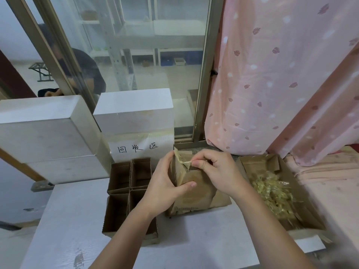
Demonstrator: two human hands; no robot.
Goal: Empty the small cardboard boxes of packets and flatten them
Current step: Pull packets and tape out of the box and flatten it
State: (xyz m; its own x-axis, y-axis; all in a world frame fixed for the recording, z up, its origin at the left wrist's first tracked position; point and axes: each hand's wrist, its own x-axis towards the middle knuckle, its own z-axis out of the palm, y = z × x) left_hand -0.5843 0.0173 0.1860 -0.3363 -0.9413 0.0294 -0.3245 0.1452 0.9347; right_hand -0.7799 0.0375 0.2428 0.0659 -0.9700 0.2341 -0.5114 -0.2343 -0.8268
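Observation:
A small brown cardboard box (pixel 192 183) stands tilted on the white table, over a flattened cardboard piece (pixel 221 200). My left hand (pixel 165 185) grips its left side, thumb across the front face. My right hand (pixel 215 169) pinches a strip of clear tape (pixel 184 163) at the box's top edge, pulled taut away from the cardboard. Left of it stand several open, empty small boxes (pixel 132 193) packed in a block. To the right, a larger open carton (pixel 303 214) holds a heap of yellowish clear packets (pixel 272 193).
White foam boxes (pixel 48 136) are stacked at the back left, one carrying a handwritten label (pixel 138 148). A glass sliding door (pixel 136 55) stands behind, with a person beyond it. A pink curtain (pixel 281 74) hangs at the right. The white table (pixel 77 220) extends toward me.

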